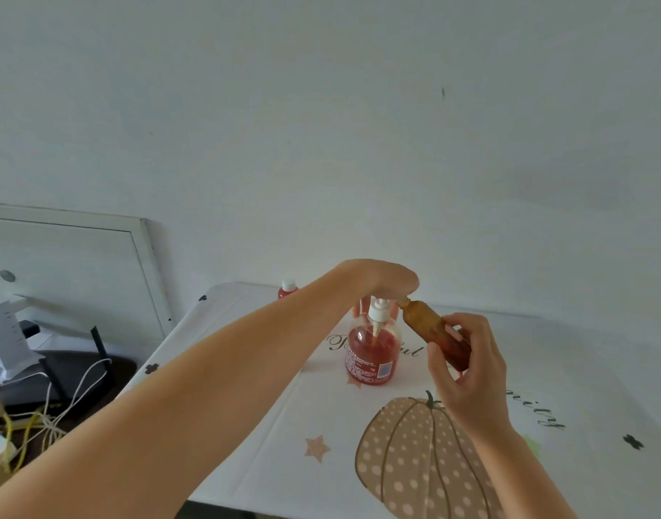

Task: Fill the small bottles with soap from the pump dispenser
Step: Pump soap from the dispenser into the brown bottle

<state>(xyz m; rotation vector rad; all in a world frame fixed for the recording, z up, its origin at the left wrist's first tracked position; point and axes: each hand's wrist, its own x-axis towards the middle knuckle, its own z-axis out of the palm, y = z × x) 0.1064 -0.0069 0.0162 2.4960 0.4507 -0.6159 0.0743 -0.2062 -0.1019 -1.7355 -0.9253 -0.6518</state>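
Centre-left, back of table (276,488): capped small bottle (288,288), set aside, untouched. Centre: left hand (381,279) lies on the head of the pump dispenser (373,354), likely to press. Its fingers drop behind; how far they curl, cannot tell. Dispenser upright, red soap inside. Right of centre: right hand (467,368) grips the open small bottle (430,329) round its lower body. Bottle tilted, mouth at the spout to catch soap.

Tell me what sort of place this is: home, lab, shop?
Probably a room in a home, not a lab. A pumpkin-print tablecloth lies spread against a plain white wall, and what looks like a black router sits among tangled cables at left.
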